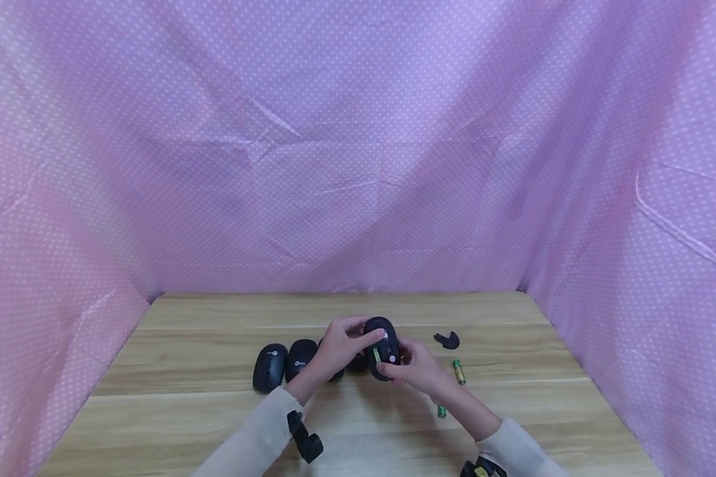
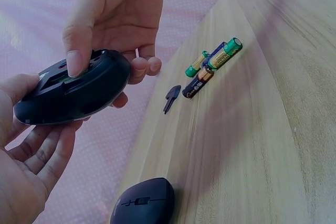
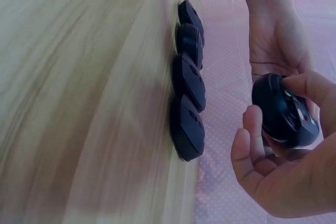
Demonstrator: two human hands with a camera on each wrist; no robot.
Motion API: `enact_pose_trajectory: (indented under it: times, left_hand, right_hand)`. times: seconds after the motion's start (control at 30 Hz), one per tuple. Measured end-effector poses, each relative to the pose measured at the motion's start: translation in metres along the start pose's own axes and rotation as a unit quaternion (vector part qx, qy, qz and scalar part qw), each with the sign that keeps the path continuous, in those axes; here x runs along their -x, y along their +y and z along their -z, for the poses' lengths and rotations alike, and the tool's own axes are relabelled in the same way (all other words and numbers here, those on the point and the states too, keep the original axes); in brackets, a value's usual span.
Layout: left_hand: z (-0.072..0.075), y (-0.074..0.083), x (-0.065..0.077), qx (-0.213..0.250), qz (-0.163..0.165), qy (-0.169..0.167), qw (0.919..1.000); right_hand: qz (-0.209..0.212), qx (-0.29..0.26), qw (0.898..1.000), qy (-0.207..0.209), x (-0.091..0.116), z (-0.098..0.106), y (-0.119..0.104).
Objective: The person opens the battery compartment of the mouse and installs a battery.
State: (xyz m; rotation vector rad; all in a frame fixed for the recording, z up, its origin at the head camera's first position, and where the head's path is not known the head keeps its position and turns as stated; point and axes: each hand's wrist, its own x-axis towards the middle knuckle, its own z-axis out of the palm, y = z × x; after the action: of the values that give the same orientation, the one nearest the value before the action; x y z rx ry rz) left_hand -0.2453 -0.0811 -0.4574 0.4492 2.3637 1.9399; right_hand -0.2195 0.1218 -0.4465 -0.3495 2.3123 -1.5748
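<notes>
A black computer mouse (image 1: 390, 346) is held above the table, its underside turned up and its battery slot uncovered. My left hand (image 1: 341, 346) grips it from the left, thumb across the underside. From the right, my right hand (image 1: 419, 368) holds the lower end, with its thumb pressing at a green battery (image 1: 376, 356) in the slot. In the left wrist view that thumb dips into the recess of the mouse (image 2: 79, 90). The right wrist view has the right hand's fingers bent along the edge of the mouse (image 3: 275, 106).
Several black mice (image 1: 270, 368) stand in a row left of the hands. To the right lie a black battery cover (image 1: 450, 341), a green battery (image 1: 459, 372) and another battery (image 1: 441, 411) partly behind the right forearm. Dark batteries (image 2: 198, 81) lie beside the green ones. Pink dotted cloth (image 1: 358, 165) surrounds the table.
</notes>
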Motion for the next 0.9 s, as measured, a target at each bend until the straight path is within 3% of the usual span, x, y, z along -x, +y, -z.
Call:
enact_pose_trajectory:
  times: [0.2,0.47,0.6,0.77,0.9]
  left_hand:
    - [0.000,-0.003,0.001,0.001,-0.007,0.003,1.0000]
    - [0.002,-0.006,0.003,-0.004,0.023,0.001,0.9997]
    - [0.003,-0.007,0.005,-0.013,0.032,0.006,0.9994]
    - [0.004,-0.008,0.006,-0.017,0.040,0.013,0.9990]
    - [0.004,-0.009,0.007,-0.011,0.040,0.012,0.9991]
  right_hand:
    - [0.034,0.049,0.998,0.018,-0.003,0.009,-0.005]
    - [0.053,0.077,0.995,0.027,-0.001,0.039,-0.013]
    - [0.056,0.091,0.993,0.050,-0.003,0.056,-0.012]
    - [0.062,0.145,0.983,0.092,-0.008,0.077,-0.003]
    - [0.069,0.205,0.969,0.122,-0.014,0.092,0.013]
